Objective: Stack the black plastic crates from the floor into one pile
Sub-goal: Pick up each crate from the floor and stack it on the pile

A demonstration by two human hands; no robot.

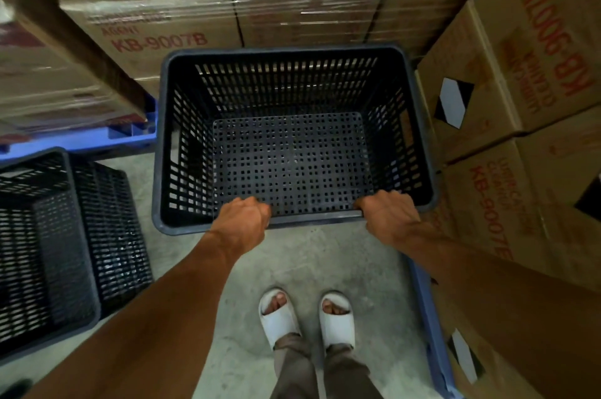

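Observation:
A black perforated plastic crate fills the middle of the view, open side up and empty. My left hand is closed over its near rim toward the left. My right hand grips the same rim toward the right. A second black crate stands on the concrete floor at the left, partly cut off by the frame edge. I cannot tell whether the held crate rests on the floor or is lifted.
Shrink-wrapped cardboard boxes on a blue pallet stand behind the crate. More cardboard boxes on a blue pallet edge wall off the right. My feet in white slides stand on the grey concrete floor.

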